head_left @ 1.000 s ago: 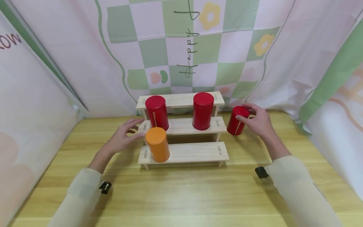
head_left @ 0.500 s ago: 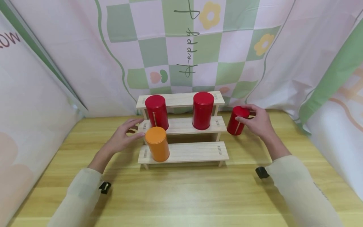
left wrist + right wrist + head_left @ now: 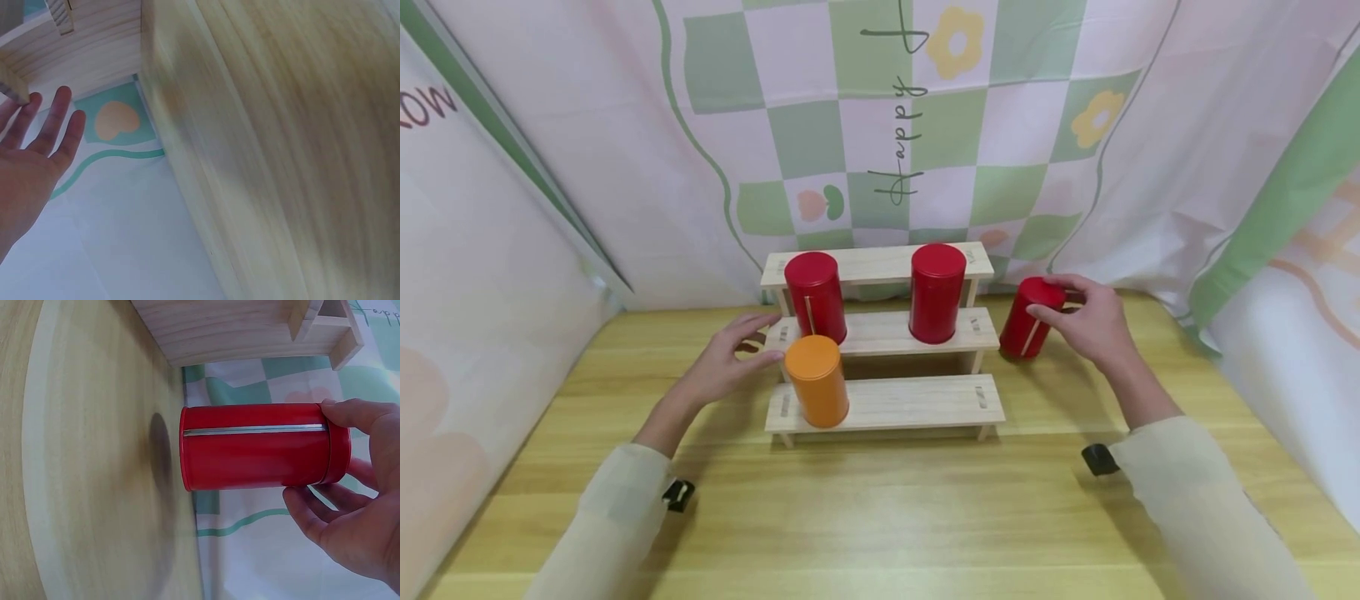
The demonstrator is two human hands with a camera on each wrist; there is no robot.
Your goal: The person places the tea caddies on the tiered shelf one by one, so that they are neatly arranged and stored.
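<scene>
My right hand [image 3: 1088, 321] grips a red canister [image 3: 1028, 321] near its lid, right of the wooden shelf. In the right wrist view that canister [image 3: 256, 450] shows a silvery seam, and its base hangs clear of the table with a shadow beside it. Fingers straight, my left hand [image 3: 730, 354] touches the left end of the three-tier shelf [image 3: 910, 400]; the left wrist view shows the hand [image 3: 31, 156] at a board's edge. An orange canister [image 3: 817, 383] stands on the lowest tier, close to my left thumb. Two red canisters [image 3: 816, 298] [image 3: 937, 293] stand on the middle tier.
The shelf stands on a wood-grain table [image 3: 880, 517], toward its back edge. Behind hangs a curtain [image 3: 880, 125] with green checks and flowers, and white cloth closes in both sides. Each wrist bears a small black device [image 3: 1101, 458].
My right hand has lifted the red canister slightly, shifting a little right and up. The left hand, shelf and other canisters have stayed in place.
</scene>
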